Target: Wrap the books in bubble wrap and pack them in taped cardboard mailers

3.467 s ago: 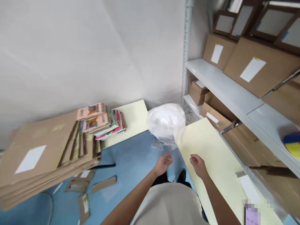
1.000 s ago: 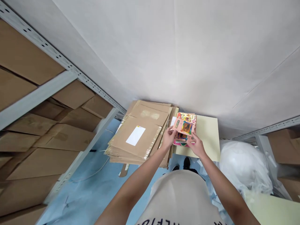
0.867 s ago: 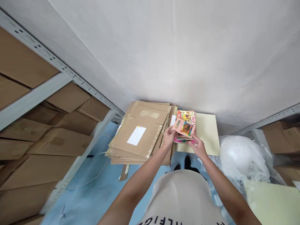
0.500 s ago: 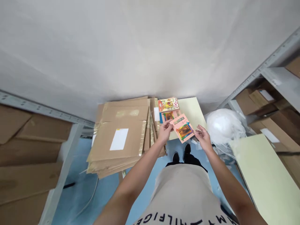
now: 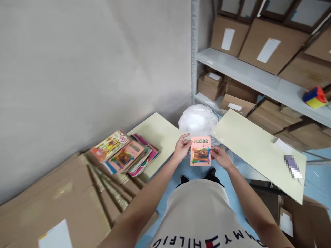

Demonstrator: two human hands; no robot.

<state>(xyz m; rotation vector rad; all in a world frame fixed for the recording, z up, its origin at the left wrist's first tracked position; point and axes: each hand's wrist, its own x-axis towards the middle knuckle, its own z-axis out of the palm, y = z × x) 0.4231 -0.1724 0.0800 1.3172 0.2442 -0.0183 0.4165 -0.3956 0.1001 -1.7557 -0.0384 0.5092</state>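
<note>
A thin pink booklet (image 5: 200,151) with a rainbow-framed picture on its cover is held upright in front of my body. My left hand (image 5: 182,148) pinches its left edge between thumb and fingers. At the opposite edge, my right hand (image 5: 220,156) grips the booklet low on the side. Off to the left lies a pile of books, among them one with a similar pink cover (image 5: 126,155) and one with a yellow floral cover (image 5: 110,144).
Flattened cardboard boxes (image 5: 51,193) are stacked at lower left. A pale table (image 5: 157,132) stands by the wall, and a white plastic bag (image 5: 198,119) sits past the booklet. On the right are another pale tabletop (image 5: 248,144) and shelves (image 5: 245,72) with cartons.
My view has turned to the right, bringing the shelves and second tabletop further in. The booklet has straightened from tilted to upright, and my right hand has closed on its right edge.
</note>
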